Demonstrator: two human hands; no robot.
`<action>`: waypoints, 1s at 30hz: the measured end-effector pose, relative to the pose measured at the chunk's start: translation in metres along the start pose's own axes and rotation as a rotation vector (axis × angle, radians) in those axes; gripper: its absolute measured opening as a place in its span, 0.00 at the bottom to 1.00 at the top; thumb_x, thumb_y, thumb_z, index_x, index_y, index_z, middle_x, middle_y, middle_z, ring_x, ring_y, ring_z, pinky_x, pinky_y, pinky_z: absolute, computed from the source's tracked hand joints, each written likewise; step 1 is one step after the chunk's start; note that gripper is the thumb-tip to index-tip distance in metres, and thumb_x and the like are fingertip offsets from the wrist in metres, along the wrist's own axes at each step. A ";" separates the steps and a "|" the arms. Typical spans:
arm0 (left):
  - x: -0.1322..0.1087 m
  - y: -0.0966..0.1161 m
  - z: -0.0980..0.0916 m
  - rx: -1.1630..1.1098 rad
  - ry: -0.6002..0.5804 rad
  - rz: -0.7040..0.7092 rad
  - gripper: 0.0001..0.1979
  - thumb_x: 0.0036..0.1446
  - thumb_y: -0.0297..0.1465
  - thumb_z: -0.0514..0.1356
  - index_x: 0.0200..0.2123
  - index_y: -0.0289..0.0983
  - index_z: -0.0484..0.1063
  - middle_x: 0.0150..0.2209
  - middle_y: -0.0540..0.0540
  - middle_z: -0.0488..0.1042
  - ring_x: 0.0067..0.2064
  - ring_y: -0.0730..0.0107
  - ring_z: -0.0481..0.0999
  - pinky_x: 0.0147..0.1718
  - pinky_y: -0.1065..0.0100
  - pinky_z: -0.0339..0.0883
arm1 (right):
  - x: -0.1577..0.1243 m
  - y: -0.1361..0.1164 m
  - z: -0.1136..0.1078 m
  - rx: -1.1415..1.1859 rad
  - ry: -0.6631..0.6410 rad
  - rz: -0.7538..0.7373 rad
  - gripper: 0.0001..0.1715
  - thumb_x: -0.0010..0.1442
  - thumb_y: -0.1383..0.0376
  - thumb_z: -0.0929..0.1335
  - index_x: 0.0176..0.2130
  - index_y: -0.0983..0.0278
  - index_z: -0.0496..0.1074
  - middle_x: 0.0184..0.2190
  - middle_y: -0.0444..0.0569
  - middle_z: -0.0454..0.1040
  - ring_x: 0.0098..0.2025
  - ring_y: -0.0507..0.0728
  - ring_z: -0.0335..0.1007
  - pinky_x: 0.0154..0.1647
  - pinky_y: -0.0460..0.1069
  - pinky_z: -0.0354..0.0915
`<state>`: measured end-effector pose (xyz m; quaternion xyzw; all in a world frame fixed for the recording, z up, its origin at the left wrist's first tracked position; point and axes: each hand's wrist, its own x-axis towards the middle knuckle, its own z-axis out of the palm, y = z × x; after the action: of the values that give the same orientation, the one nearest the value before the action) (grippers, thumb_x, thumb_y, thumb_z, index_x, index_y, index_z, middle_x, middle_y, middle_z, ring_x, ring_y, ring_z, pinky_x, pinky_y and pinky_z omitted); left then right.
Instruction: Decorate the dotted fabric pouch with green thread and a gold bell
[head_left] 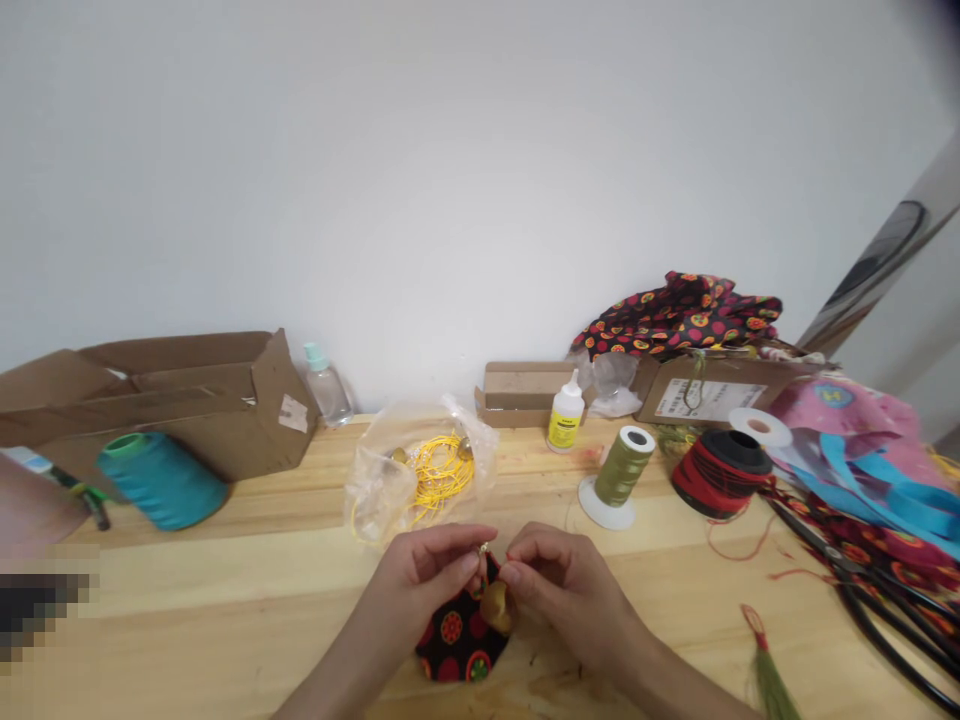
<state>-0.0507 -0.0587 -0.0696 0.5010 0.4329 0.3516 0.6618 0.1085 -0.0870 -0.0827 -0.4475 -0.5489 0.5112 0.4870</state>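
My left hand (442, 570) is closed in a pinch on a small gold-coloured piece (483, 549) above a dark fabric pouch (457, 640). Red and orange round patterns cover the pouch, and its upper part is partly hidden by my fingers. My right hand (555, 585) is pinched shut on a thin red cord (509, 558), only a bit of which shows. Between the two hands a rounded gold ornament (497, 608) hangs against the pouch's right side.
Behind my hands lies a clear plastic bag (375, 460) with yellow cord (442, 475). A glue bottle (566, 415), a green thread spool (626, 468) and a red cord spool (720, 472) stand right. Scissors (844, 565) and a green tassel (772, 675) lie nearer; a teal thread cone (165, 485) stands left.
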 end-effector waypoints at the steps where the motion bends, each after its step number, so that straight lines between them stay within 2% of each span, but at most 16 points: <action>1: 0.000 0.000 0.000 -0.004 -0.006 -0.004 0.13 0.38 0.33 0.64 0.31 0.36 0.75 0.21 0.52 0.73 0.24 0.77 0.67 0.28 0.74 0.62 | 0.000 0.000 0.000 0.002 -0.002 -0.001 0.14 0.47 0.58 0.68 0.21 0.67 0.68 0.20 0.43 0.65 0.23 0.49 0.60 0.24 0.44 0.57; 12: 0.000 -0.001 0.000 -0.025 -0.054 0.010 0.14 0.38 0.32 0.65 0.32 0.35 0.74 0.25 0.48 0.75 0.29 0.71 0.71 0.29 0.70 0.63 | -0.001 0.000 0.000 -0.002 -0.026 -0.014 0.13 0.48 0.59 0.67 0.22 0.67 0.70 0.21 0.45 0.67 0.24 0.50 0.63 0.26 0.45 0.59; 16: 0.001 -0.002 0.001 -0.015 -0.092 0.033 0.13 0.40 0.31 0.64 0.32 0.34 0.73 0.24 0.49 0.74 0.26 0.72 0.70 0.27 0.71 0.63 | -0.001 0.000 -0.001 -0.029 -0.026 -0.025 0.13 0.49 0.59 0.67 0.23 0.67 0.71 0.21 0.44 0.67 0.24 0.50 0.62 0.25 0.45 0.59; 20: 0.001 -0.002 0.003 -0.022 -0.147 0.061 0.15 0.40 0.31 0.63 0.35 0.34 0.70 0.20 0.52 0.71 0.23 0.74 0.70 0.25 0.71 0.62 | -0.001 0.005 -0.003 -0.167 0.004 -0.081 0.11 0.50 0.62 0.67 0.23 0.67 0.71 0.22 0.46 0.68 0.25 0.51 0.63 0.26 0.46 0.59; 25: 0.000 -0.004 0.003 0.032 -0.180 0.034 0.19 0.40 0.32 0.63 0.39 0.33 0.67 0.21 0.52 0.71 0.23 0.74 0.69 0.25 0.70 0.61 | -0.001 0.009 -0.004 -0.251 0.009 -0.140 0.09 0.51 0.64 0.66 0.23 0.66 0.72 0.22 0.46 0.69 0.26 0.51 0.64 0.27 0.45 0.59; 30: 0.000 -0.006 0.001 0.096 -0.216 -0.013 0.20 0.40 0.31 0.63 0.40 0.34 0.68 0.23 0.50 0.73 0.27 0.72 0.71 0.29 0.70 0.61 | -0.001 0.006 -0.005 -0.264 0.013 -0.167 0.08 0.50 0.65 0.67 0.23 0.64 0.73 0.21 0.45 0.68 0.25 0.51 0.63 0.26 0.45 0.60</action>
<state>-0.0499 -0.0606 -0.0752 0.5644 0.3785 0.2702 0.6820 0.1131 -0.0868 -0.0883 -0.4638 -0.6435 0.3895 0.4680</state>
